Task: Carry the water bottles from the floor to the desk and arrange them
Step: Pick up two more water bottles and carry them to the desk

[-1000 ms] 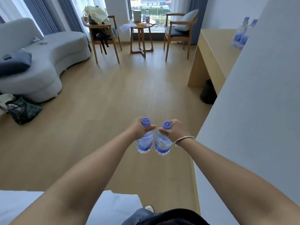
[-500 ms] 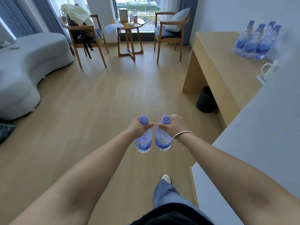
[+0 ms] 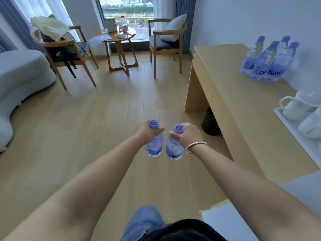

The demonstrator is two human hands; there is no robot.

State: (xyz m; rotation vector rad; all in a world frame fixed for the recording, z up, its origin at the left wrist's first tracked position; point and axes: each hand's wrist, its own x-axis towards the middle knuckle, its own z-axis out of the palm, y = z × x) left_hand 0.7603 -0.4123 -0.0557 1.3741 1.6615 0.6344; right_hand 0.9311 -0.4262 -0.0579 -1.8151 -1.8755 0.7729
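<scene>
My left hand (image 3: 145,131) grips a clear water bottle (image 3: 154,146) with a purple cap by its neck. My right hand (image 3: 188,134), with a silver bangle on the wrist, grips a second such bottle (image 3: 173,150) the same way. Both bottles hang upright side by side over the wooden floor, left of the light wooden desk (image 3: 234,105). Several more purple-capped bottles (image 3: 267,63) stand grouped at the desk's far right, against the wall.
A white tray (image 3: 284,117) with white cups sits on the desk's near right. A black bin (image 3: 209,125) stands under the desk. Two wooden chairs (image 3: 165,44), a small round table (image 3: 119,40) and a grey sofa (image 3: 19,75) lie beyond.
I have walked forward and turned right toward the desk. The desk and its bottles have come closer and fuller into view. Both hands keep holding their bottles.
</scene>
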